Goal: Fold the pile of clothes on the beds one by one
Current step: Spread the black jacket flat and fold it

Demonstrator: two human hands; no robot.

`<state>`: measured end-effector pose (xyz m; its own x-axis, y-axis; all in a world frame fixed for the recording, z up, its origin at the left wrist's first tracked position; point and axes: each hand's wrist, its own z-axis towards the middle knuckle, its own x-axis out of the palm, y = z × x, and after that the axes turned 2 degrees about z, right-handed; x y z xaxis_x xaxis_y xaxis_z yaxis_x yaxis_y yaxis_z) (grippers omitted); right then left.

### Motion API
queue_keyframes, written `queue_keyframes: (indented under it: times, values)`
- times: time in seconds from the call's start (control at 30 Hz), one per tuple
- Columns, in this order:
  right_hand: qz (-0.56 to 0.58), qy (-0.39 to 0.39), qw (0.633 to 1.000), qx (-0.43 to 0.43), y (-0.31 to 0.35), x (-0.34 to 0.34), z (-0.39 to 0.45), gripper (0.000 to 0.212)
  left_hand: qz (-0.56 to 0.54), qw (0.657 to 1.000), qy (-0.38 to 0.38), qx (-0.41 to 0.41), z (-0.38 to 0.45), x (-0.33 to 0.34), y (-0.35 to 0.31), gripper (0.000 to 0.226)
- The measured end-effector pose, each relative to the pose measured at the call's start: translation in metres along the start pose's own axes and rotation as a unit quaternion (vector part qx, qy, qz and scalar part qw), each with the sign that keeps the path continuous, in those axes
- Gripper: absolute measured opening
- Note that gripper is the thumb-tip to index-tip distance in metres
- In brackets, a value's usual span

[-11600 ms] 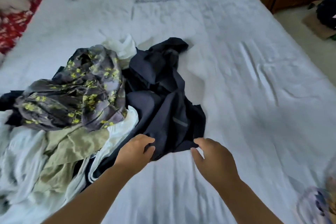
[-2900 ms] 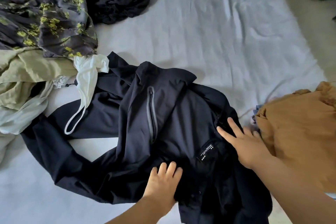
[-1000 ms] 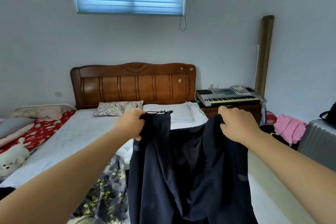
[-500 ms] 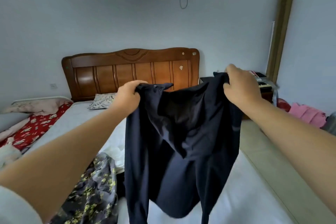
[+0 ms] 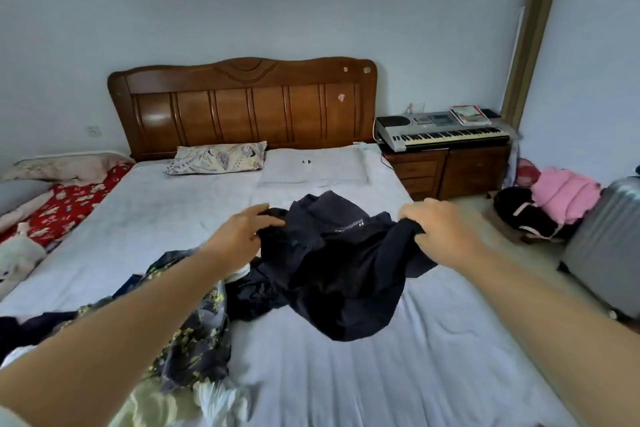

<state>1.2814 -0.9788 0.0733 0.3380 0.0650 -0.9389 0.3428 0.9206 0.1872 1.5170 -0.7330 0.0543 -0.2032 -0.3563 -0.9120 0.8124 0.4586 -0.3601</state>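
The person is holding a dark jacket [image 5: 343,274] out over the bed [image 5: 450,357], one hand at each upper edge. The left hand [image 5: 239,236] is pinching the cloth at its left edge, thumb under and fingers over; that grip is clamped on the jacket. The right hand [image 5: 440,229] is curling its fingers round a bunched fold at the right edge, and that grip is clamped on the jacket as well. Between the two hands the jacket is sagging in a loose, rumpled sling, its lower part hanging close to the sheet; whether the hem is touching the bed I cannot tell.

The step in hand appears to be laying this one garment out flat for folding, apart from the others. The pile [image 5: 194,333] of unfolded clothes is lying on the left side of the bed, under the left forearm, with a patterned dark piece on top and pale pieces nearest the camera.

The next move is likely calling for both hands to be drawing apart to take the slack out, then lowering the jacket onto the bare sheet on the right of the pile, keeping it off the other clothes so its sleeves are lying free for folding.
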Motion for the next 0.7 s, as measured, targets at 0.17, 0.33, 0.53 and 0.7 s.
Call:
queue_keyframes:
  times: [0.17, 0.33, 0.53, 0.7]
  values:
    - [0.000, 0.153, 0.988, 0.027, 0.023, 0.101, -0.122, 0.029, -0.003, 0.988, 0.153, -0.029, -0.122, 0.103, 0.023, 0.058]
    - [0.004, 0.226, 0.971, 0.079, 0.052, 0.158, -0.236, 0.026, -0.006, 0.963, 0.258, -0.080, -0.235, 0.176, 0.031, 0.054]
    - [0.042, 0.305, 0.944, 0.118, 0.079, 0.175, -0.326, 0.019, -0.001, 0.945, 0.315, -0.086, -0.320, 0.199, 0.022, 0.045]
    - [0.096, 0.394, 0.901, 0.154, 0.087, 0.176, -0.358, 0.029, 0.023, 0.924, 0.375, -0.076, -0.345, 0.194, 0.016, 0.049]
